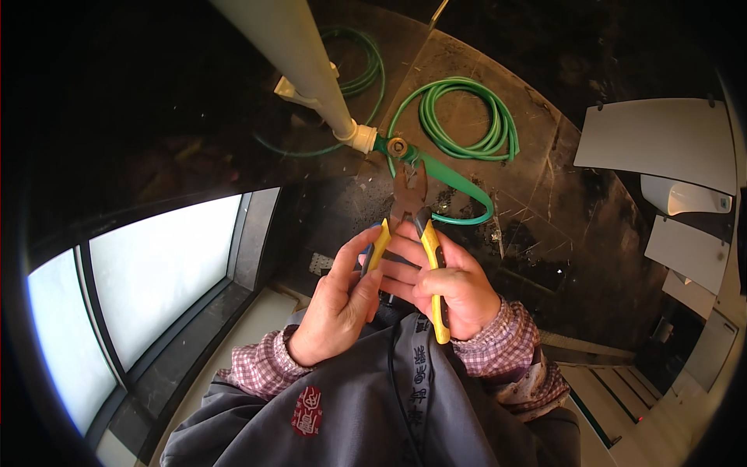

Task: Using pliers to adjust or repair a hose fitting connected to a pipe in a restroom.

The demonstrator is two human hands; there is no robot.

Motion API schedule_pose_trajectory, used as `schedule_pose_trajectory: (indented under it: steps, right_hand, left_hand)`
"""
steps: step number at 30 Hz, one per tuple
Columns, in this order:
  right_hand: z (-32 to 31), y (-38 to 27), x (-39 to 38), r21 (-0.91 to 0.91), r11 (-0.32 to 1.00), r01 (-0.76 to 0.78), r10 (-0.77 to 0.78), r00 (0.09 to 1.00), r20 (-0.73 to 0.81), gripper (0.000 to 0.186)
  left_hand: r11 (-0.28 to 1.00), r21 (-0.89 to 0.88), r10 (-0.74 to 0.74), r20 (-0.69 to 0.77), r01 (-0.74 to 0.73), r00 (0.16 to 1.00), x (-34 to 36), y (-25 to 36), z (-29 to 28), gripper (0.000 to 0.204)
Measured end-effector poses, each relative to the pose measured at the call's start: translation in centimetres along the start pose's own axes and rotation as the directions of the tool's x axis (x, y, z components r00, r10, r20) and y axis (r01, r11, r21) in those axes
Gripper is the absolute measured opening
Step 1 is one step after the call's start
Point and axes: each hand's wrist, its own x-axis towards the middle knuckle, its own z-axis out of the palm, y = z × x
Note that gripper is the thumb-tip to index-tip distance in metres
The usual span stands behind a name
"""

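A grey jacket [373, 405] with checked cuffs fills the lower frame, and just beyond it both hands work a pair of pliers [408, 204] with yellow handles. The left hand [336, 307] is cupped, its fingers curled round the left handle near the pivot. The right hand [455, 289] is closed round the right handle, whose tip sticks out below the fist. The plier nose points away at a green fitting [397, 146] where a white pipe [292, 54] ends; whether it touches the fitting I cannot tell. A flat green hose [467, 187] loops off the fitting to the right, and a coil [467, 121] of green hose lies on the dark floor [545, 233] beyond. To grip well, I judge the jaws should sit square on the fitting, both hands squeezing evenly, wrists steady so the nose does not slip
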Motion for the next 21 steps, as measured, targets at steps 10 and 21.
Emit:
schedule_pose_trajectory:
  steps: [10, 21]
  right_hand:
    - [1.1, 0.6, -0.1, -0.009, 0.999, 0.046, -0.047, 0.994, -0.102, 0.052]
    - [0.5, 1.8, 0.6, 0.016, 0.987, 0.160, -0.151, 0.959, -0.240, 0.034]
  left_hand:
    - [0.993, -0.099, 0.060, -0.053, -0.065, 0.997, -0.2, -1.2, 1.5, 0.041]
    - [0.976, -0.173, 0.106, -0.151, -0.132, 0.983, 0.3, -2.1, 4.0, 0.040]
